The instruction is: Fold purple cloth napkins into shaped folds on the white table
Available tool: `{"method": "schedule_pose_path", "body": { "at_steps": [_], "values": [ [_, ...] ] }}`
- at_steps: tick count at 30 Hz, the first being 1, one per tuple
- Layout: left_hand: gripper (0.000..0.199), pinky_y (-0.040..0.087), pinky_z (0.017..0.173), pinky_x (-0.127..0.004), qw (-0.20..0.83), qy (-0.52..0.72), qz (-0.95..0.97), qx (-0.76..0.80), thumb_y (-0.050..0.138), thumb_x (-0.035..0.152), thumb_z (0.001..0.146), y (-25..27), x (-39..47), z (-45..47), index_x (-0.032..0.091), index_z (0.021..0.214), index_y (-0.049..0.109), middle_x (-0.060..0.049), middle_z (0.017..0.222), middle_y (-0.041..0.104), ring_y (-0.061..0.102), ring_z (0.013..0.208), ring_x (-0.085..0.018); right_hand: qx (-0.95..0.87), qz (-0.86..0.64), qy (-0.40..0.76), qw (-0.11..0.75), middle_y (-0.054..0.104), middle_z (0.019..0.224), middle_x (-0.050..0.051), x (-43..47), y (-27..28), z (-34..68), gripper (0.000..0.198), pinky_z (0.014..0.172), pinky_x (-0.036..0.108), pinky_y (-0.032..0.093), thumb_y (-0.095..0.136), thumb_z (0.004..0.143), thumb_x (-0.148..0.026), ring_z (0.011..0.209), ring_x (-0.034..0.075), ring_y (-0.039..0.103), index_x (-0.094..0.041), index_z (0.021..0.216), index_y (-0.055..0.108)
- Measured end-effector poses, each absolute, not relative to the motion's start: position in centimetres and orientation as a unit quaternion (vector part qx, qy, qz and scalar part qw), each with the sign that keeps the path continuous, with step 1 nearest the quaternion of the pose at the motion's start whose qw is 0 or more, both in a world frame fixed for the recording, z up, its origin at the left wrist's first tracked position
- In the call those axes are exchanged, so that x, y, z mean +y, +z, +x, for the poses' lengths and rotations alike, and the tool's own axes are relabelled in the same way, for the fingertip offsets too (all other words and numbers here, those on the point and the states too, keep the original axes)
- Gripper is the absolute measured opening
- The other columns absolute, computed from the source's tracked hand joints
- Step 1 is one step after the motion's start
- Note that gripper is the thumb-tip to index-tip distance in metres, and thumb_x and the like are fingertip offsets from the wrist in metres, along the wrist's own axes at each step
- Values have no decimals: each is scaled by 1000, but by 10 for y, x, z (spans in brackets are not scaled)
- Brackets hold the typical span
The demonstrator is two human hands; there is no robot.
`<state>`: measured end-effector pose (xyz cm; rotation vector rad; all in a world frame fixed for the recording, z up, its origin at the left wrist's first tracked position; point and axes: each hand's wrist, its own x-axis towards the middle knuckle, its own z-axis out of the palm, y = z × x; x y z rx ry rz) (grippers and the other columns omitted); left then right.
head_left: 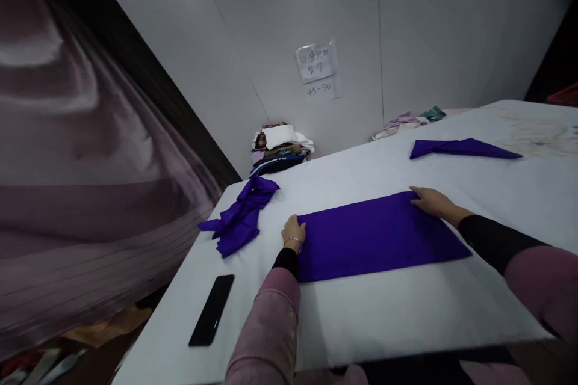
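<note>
Wall sign (318, 71) seemingly reads “45-50” beyond hands (293, 231) (432, 201) touching purple cloth (368, 237).

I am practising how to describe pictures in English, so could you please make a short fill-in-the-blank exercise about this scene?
1. Of the left hand and the right hand, the one nearer the black phone is the ____ one.
2. The number of hands touching the flat purple cloth is ____.
3. The lower paper on the wall reads "45-____".

Missing words: left; two; 50.

spread cloth (374, 237): plain purple | tabletop (361, 319): white | phone (211, 311): black | sleeves (268, 325): pink | cuffs (285, 261): black | curtain (90, 132): banded mauve
</note>
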<state>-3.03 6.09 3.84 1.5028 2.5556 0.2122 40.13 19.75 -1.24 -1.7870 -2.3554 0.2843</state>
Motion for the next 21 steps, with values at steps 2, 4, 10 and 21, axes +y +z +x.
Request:
{"method": "schedule_pose_path", "body": {
  "at_steps": [2, 4, 10, 21],
  "values": [
    [51, 35, 103, -37, 88, 67, 506, 855, 52, 31, 85, 38, 71, -35, 20, 134, 42, -11, 139, 47, 40, 129, -25, -795, -594, 94, 78, 58, 125, 18, 210, -12, 397, 62, 92, 40, 43, 47, 75, -31, 113, 31, 54, -8, 132, 50],
    [50, 36, 101, -38, 95, 64, 502, 857, 56, 31, 82, 37, 82, -40, 21, 131, 47, -11, 135, 51, 43, 126, -27, -801, -587, 98, 64, 61, 120, 18, 221, -11, 396, 62, 89, 41, 44, 50, 72, -29, 108, 32, 57, -8, 130, 52],
    [22, 45, 82, -28, 166, 75, 504, 844, 67, 27, 73, 33, 104, -56, 22, 95, 66, -6, 103, 69, 61, 101, -23, -817, -555, 157, 9, 70, 93, 9, 244, -2, 398, 37, 72, 33, 48, 56, 63, -25, 85, 25, 64, -18, 96, 70],
    [12, 46, 63, -22, 166, 172, 480, 844, 60, 24, 81, 29, 100, -84, 15, 86, 65, -4, 83, 70, 63, 75, -15, -805, -562, 186, 36, 70, 83, 7, 256, 14, 370, 25, 66, 28, 47, 47, 73, -27, 76, 20, 63, -16, 84, 67]
  ]
}}
